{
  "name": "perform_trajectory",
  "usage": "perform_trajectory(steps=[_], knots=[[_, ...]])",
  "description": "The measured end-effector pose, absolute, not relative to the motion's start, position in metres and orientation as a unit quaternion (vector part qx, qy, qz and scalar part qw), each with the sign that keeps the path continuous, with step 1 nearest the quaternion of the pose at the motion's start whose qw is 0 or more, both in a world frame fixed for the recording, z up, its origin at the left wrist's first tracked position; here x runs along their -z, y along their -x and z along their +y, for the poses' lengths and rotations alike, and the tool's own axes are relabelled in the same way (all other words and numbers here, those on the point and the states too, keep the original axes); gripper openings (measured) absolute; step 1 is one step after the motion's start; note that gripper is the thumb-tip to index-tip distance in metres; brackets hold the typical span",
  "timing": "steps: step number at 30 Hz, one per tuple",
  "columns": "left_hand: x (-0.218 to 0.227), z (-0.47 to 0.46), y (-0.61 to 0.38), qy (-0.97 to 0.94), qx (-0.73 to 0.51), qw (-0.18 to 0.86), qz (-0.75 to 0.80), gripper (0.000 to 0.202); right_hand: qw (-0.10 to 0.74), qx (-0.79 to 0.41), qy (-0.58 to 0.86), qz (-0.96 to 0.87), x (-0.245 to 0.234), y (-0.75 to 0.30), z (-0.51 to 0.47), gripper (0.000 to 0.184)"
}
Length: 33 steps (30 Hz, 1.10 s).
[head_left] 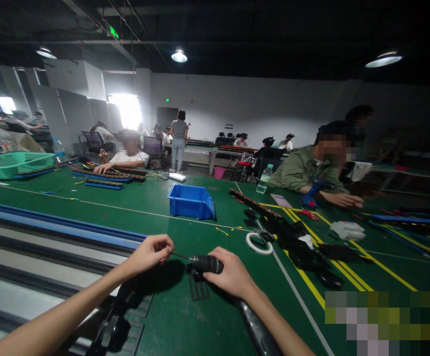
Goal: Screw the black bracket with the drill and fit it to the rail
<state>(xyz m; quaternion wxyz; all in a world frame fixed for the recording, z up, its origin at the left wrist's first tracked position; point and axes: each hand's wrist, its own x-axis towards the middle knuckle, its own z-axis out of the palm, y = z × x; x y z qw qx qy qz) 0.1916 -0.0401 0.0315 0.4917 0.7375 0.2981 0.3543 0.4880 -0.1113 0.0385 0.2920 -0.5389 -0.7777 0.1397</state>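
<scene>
Right hand (233, 274) grips a dark power screwdriver (206, 264); left hand (151, 251) pinches its bit tip (179, 256). Blue bin (191, 201) sits at twelve o'clock; no writing is readable.

Right hand (231, 274) grips drill (207, 264); left hand (151, 252) pinches bit (180, 256).

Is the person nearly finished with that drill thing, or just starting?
Probably just starting. The right hand grips a dark power screwdriver over the green table, and the left hand pinches its thin bit. Black track pieces lie below, untouched; nothing shows finished work.
</scene>
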Motion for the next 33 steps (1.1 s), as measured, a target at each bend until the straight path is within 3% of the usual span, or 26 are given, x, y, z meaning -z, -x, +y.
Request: perform_trajectory(steps=[18,33], knots=[[-0.034,-0.041,-0.189,-0.736,-0.342,0.490,0.318,0.028,0.290,-0.145,0.543,-0.774,-0.040,-0.488,-0.111,0.023],[-0.047,-0.034,-0.181,-0.725,-0.278,0.569,0.271,0.031,0.289,-0.146,0.547,-0.772,-0.040,-0.488,-0.113,0.019]])
